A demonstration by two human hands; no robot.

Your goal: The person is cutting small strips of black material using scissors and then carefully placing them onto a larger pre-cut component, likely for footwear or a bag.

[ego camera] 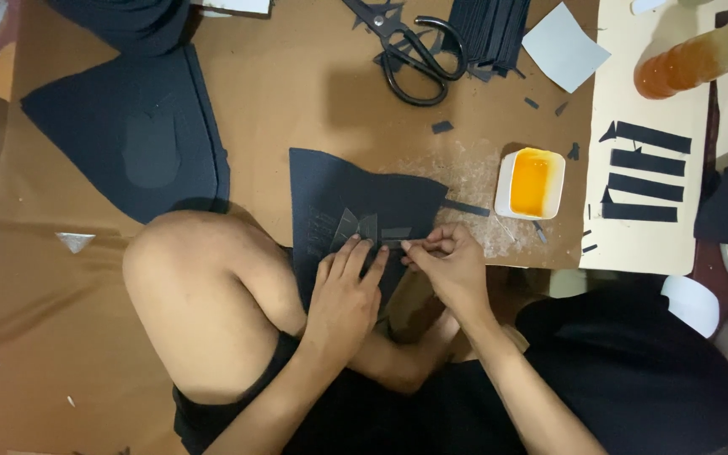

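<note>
Fingers of the left hand (345,297) lie spread and flat on the dark sheet (355,211), pinning it to the brown paper (280,93) so it cannot slide. The right hand (452,263) pinches a thin black strip (398,243) between thumb and forefinger, low against the sheet just beside the left fingertips, apparently to line it up. A tub of yellow glue (532,183) sits near the right hand, within easy reach. Scissors (414,50) lie farther off, and more cut strips (646,173) wait on cream card to the right.

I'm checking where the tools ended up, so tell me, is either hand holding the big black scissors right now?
No, the scissors lie untouched at the top of the brown paper, while the left hand and right hand work on the dark sheet.
</note>
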